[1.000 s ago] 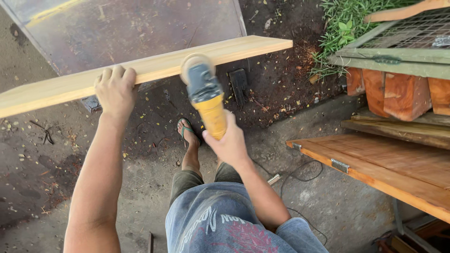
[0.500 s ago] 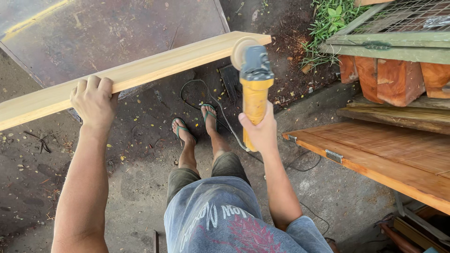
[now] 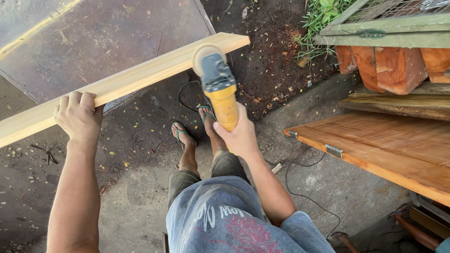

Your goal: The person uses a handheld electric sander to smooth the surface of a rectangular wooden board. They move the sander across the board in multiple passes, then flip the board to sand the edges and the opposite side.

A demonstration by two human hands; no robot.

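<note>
1. Since the earlier frames, the angle grinder (image 3: pixel 216 84) had travelled rightward along the plank (image 3: pixel 122 84) toward its far end at upper centre of the frame; the left hand had kept its place on the plank.
2. The left hand (image 3: pixel 78 117) was clenched over the near edge of the plank at mid left, fingers curled on top.
3. The right hand (image 3: pixel 239 136) was wrapped around the yellow body of the grinder at centre frame, with the grey head and round disc resting against the plank's near edge.
4. The plank ran diagonally from lower left to upper centre, held above the dirt ground.
5. Risk: the plank appeared steadied by one hand only; near its free end, disc pressure could make it flex or kick and gouge the edge.
6. Risk: the black cord (image 3: pixel 300 187) trailed on the ground beside feet in open sandals (image 3: pixel 180 133); a snag could jerk the tool.
7. Materials: the plank was pale, smooth, straight-grained wood; the orange-brown door panel (image 3: pixel 389 145) at right bore metal hinges; the ground was rough concrete and dark soil.
</note>
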